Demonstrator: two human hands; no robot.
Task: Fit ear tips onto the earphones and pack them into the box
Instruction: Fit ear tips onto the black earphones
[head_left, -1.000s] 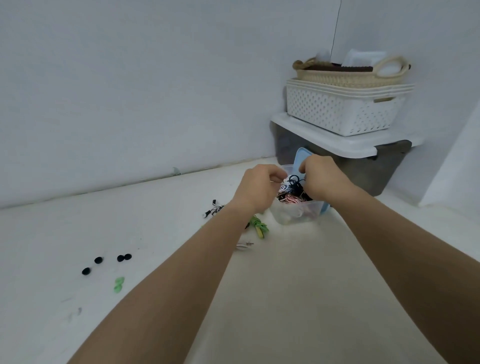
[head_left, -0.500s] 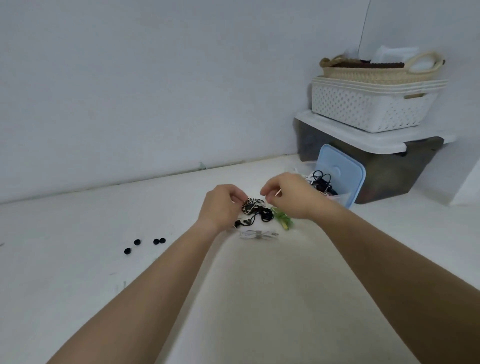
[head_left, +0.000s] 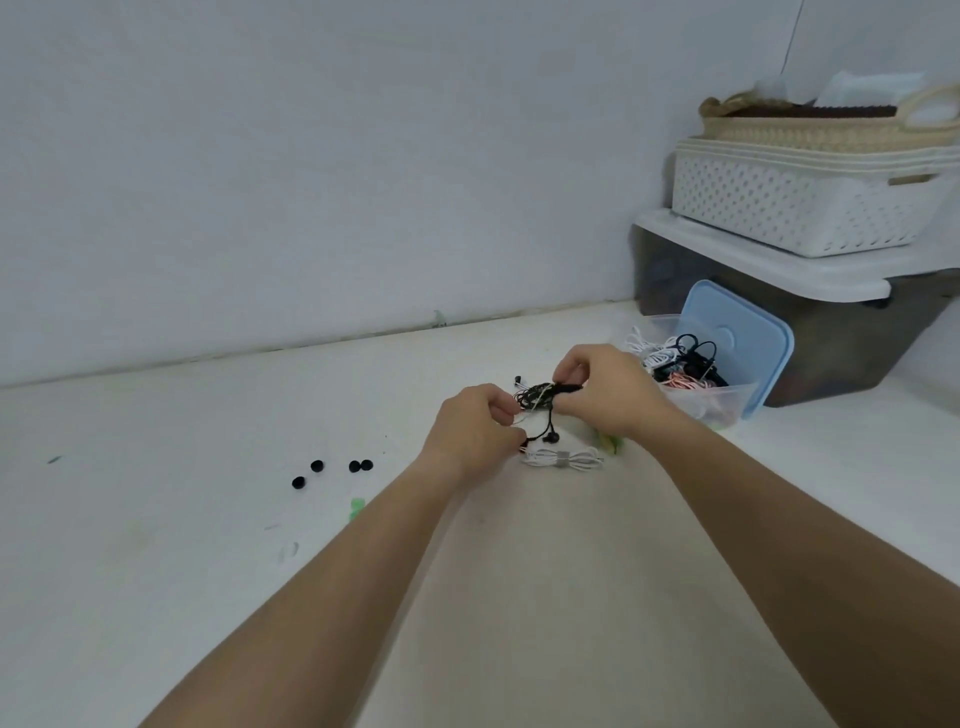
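Your left hand (head_left: 475, 431) and right hand (head_left: 602, 395) both pinch the black earphones (head_left: 540, 397), just left of the box (head_left: 727, 402). White earphones (head_left: 563, 460) lie left of it too, nearer you; four black ear tips (head_left: 317, 466) sit farther left.

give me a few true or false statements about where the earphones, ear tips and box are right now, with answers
1. The left hand and right hand both hold the black earphones. True.
2. The lid is shut on the box. False: the box is open and the lid stands tilted at its far side.
3. Four black ear tips lie on the table, left of the hands. True.
4. The white earphones are held in the left hand. False: they lie bundled on the table, just below the hands.
5. The box is empty. False: it holds several earphone bundles.
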